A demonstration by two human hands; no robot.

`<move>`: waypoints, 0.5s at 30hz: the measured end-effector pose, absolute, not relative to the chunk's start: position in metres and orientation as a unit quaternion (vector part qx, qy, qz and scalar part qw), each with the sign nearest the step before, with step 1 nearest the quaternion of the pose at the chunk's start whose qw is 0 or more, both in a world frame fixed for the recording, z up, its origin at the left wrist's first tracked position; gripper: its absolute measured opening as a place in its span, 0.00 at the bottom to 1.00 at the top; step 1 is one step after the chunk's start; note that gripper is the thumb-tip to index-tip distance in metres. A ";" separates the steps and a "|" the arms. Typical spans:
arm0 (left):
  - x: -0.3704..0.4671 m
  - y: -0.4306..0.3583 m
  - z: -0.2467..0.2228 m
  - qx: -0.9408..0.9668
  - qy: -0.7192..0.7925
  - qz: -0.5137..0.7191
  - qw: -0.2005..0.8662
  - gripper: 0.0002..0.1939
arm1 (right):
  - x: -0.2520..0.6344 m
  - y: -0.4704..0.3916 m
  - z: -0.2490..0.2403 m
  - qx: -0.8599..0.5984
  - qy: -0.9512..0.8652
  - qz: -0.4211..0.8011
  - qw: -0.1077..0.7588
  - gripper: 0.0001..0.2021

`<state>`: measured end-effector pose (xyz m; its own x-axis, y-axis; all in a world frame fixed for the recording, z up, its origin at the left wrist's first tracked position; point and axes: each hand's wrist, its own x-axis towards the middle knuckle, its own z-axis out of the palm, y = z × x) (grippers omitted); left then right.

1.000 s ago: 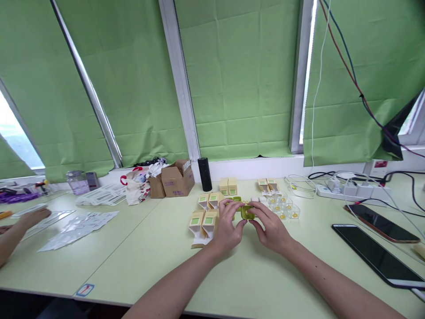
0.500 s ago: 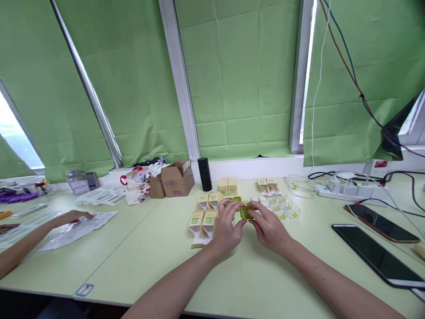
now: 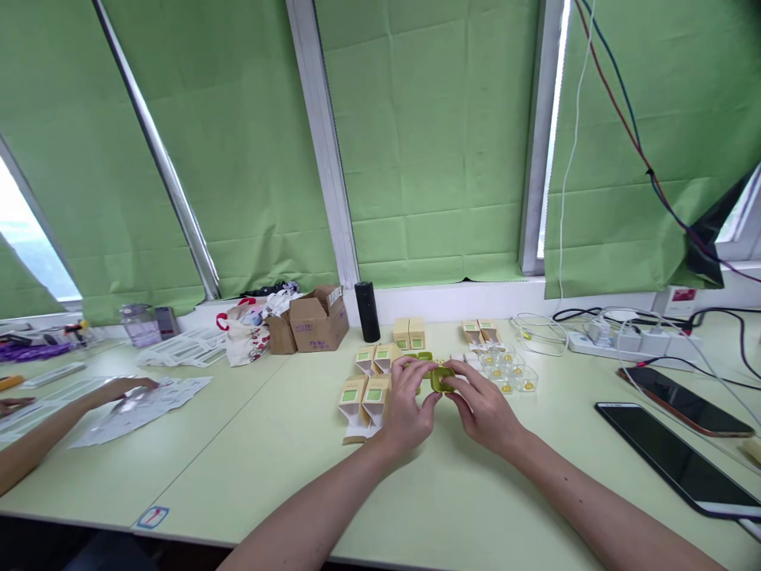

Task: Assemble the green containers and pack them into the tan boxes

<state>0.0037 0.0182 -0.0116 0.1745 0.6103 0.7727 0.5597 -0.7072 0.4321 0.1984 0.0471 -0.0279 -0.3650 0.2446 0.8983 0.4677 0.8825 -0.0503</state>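
Observation:
A small olive-green square piece (image 3: 441, 380) is pinched between my two hands, above the pale table (image 3: 285, 476). My left hand (image 3: 408, 400) grips its left side with thumb and fingers, and my right hand (image 3: 484, 406) holds its right side. More green pieces (image 3: 424, 357) lie just behind my left fingers, partly hidden. Left of my left hand stand several open cream boxes (image 3: 376, 394) with green squares. Clear little cups (image 3: 526, 379) with yellow contents sit beyond my right hand.
Cream boxes (image 3: 409, 334) and a black cylinder (image 3: 367, 312) stand at the back, near a cardboard box (image 3: 319, 319). Two phones (image 3: 678, 456) and a power strip (image 3: 630, 345) with cables lie right. At left, another person's hand (image 3: 122, 387) rests on printed sheets (image 3: 160, 408).
The other person's hand at the left has shifted slightly to the left over the sheets. My hands and the green piece look the same.

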 end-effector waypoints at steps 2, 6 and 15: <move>0.004 0.019 -0.012 0.766 0.381 0.518 0.025 0.23 | 0.198 0.046 -0.027 -0.215 -0.818 -0.106 0.522 0.15; 0.004 0.019 -0.013 0.765 0.379 0.520 0.025 0.23 | 0.198 0.045 -0.025 -0.211 -0.820 -0.113 0.521 0.15; 0.005 0.017 -0.013 0.767 0.372 0.523 0.005 0.22 | 0.198 0.047 -0.027 -0.208 -0.827 -0.111 0.510 0.18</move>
<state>0.0047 0.0175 -0.0128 0.1773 0.5762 0.7979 0.5652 -0.7233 0.3967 0.1982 0.0473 -0.0267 -0.3927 0.2299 0.8905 0.4572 0.8889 -0.0279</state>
